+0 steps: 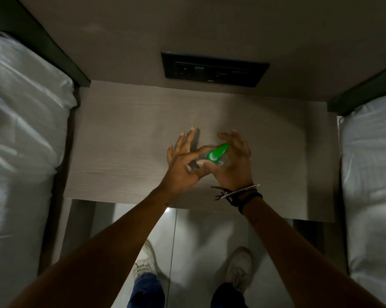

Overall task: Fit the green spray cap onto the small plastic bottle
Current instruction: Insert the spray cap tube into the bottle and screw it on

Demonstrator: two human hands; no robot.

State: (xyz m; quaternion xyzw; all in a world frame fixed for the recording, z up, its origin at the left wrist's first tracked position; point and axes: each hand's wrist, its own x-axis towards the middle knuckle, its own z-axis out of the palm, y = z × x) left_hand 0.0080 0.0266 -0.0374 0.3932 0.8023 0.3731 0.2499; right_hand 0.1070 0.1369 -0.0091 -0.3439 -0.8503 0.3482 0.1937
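Note:
A green spray cap [217, 152] sits atop a small clear plastic bottle [222, 161], seen from above between both hands over the bedside table [125, 138]. My left hand [184, 162] pinches the bottle's left side with thumb and forefinger, its other fingers spread upward. My right hand [231, 161] cups the bottle and cap from the right, thumb against the cap's base. Most of the bottle is hidden by the hands. Whether the cap is seated on the neck I cannot tell.
A black socket panel [214, 70] is set in the wall behind the table. White bedding lies at the left [20, 130] and at the right [370, 163]. Below the table edge are my white shoes [143, 261] on a pale floor.

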